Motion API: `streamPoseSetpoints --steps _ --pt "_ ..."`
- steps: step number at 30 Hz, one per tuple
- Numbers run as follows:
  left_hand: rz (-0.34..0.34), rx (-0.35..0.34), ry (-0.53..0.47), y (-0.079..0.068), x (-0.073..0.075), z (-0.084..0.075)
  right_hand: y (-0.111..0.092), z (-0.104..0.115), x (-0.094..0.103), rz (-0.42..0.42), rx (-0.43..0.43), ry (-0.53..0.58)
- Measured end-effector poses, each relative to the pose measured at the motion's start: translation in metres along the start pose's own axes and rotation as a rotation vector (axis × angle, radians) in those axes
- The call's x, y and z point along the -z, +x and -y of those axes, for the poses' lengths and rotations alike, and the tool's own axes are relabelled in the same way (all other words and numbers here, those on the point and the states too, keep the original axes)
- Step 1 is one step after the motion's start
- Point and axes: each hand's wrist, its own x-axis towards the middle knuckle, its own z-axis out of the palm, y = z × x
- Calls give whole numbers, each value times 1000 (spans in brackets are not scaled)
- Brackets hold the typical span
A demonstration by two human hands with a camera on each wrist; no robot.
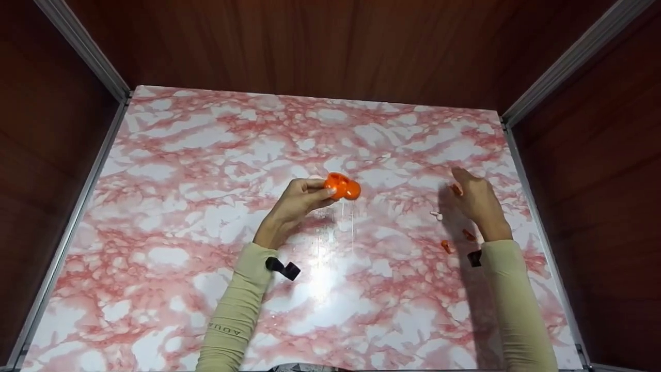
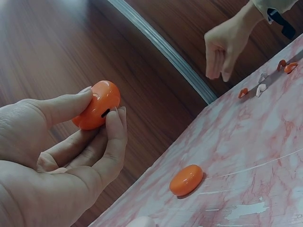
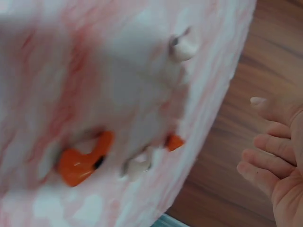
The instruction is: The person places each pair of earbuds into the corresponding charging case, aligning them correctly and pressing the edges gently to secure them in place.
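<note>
Toward nine o'clock, the left hand (image 1: 298, 200) pinches an orange earbud case (image 2: 100, 106) between thumb and fingers above the table, its inside hidden from my view, while a closed second orange case (image 2: 186, 180) lies at roughly that one's three o'clock in the overhead view. Farther right, the right hand (image 1: 476, 203) hovers, fingers loosely bent, thumb apart, holding nothing, with white earbuds (image 2: 261, 90) near its eight o'clock and orange earbuds (image 1: 445, 247) around ten, seven and six. Below spreads a red-and-white marbled tabletop (image 1: 165, 289), with dark wood-grain panels (image 1: 320, 46) at nine, twelve and three.
</note>
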Motion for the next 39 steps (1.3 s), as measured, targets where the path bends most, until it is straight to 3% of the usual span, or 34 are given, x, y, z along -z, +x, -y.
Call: streamPoseSetpoints --steps 4,9,21,39 --pt "-11 4 -17 0 -1 0 0 -9 -6 84 -49 -6" --pt "-23 7 -28 -1 -2 0 -1 -17 -11 130 -75 -27" --pt "7 -12 1 -2 1 -1 7 -23 -16 312 -185 -140" --pt "10 -17 -5 -3 3 -2 14 -23 -13 410 -166 -202"
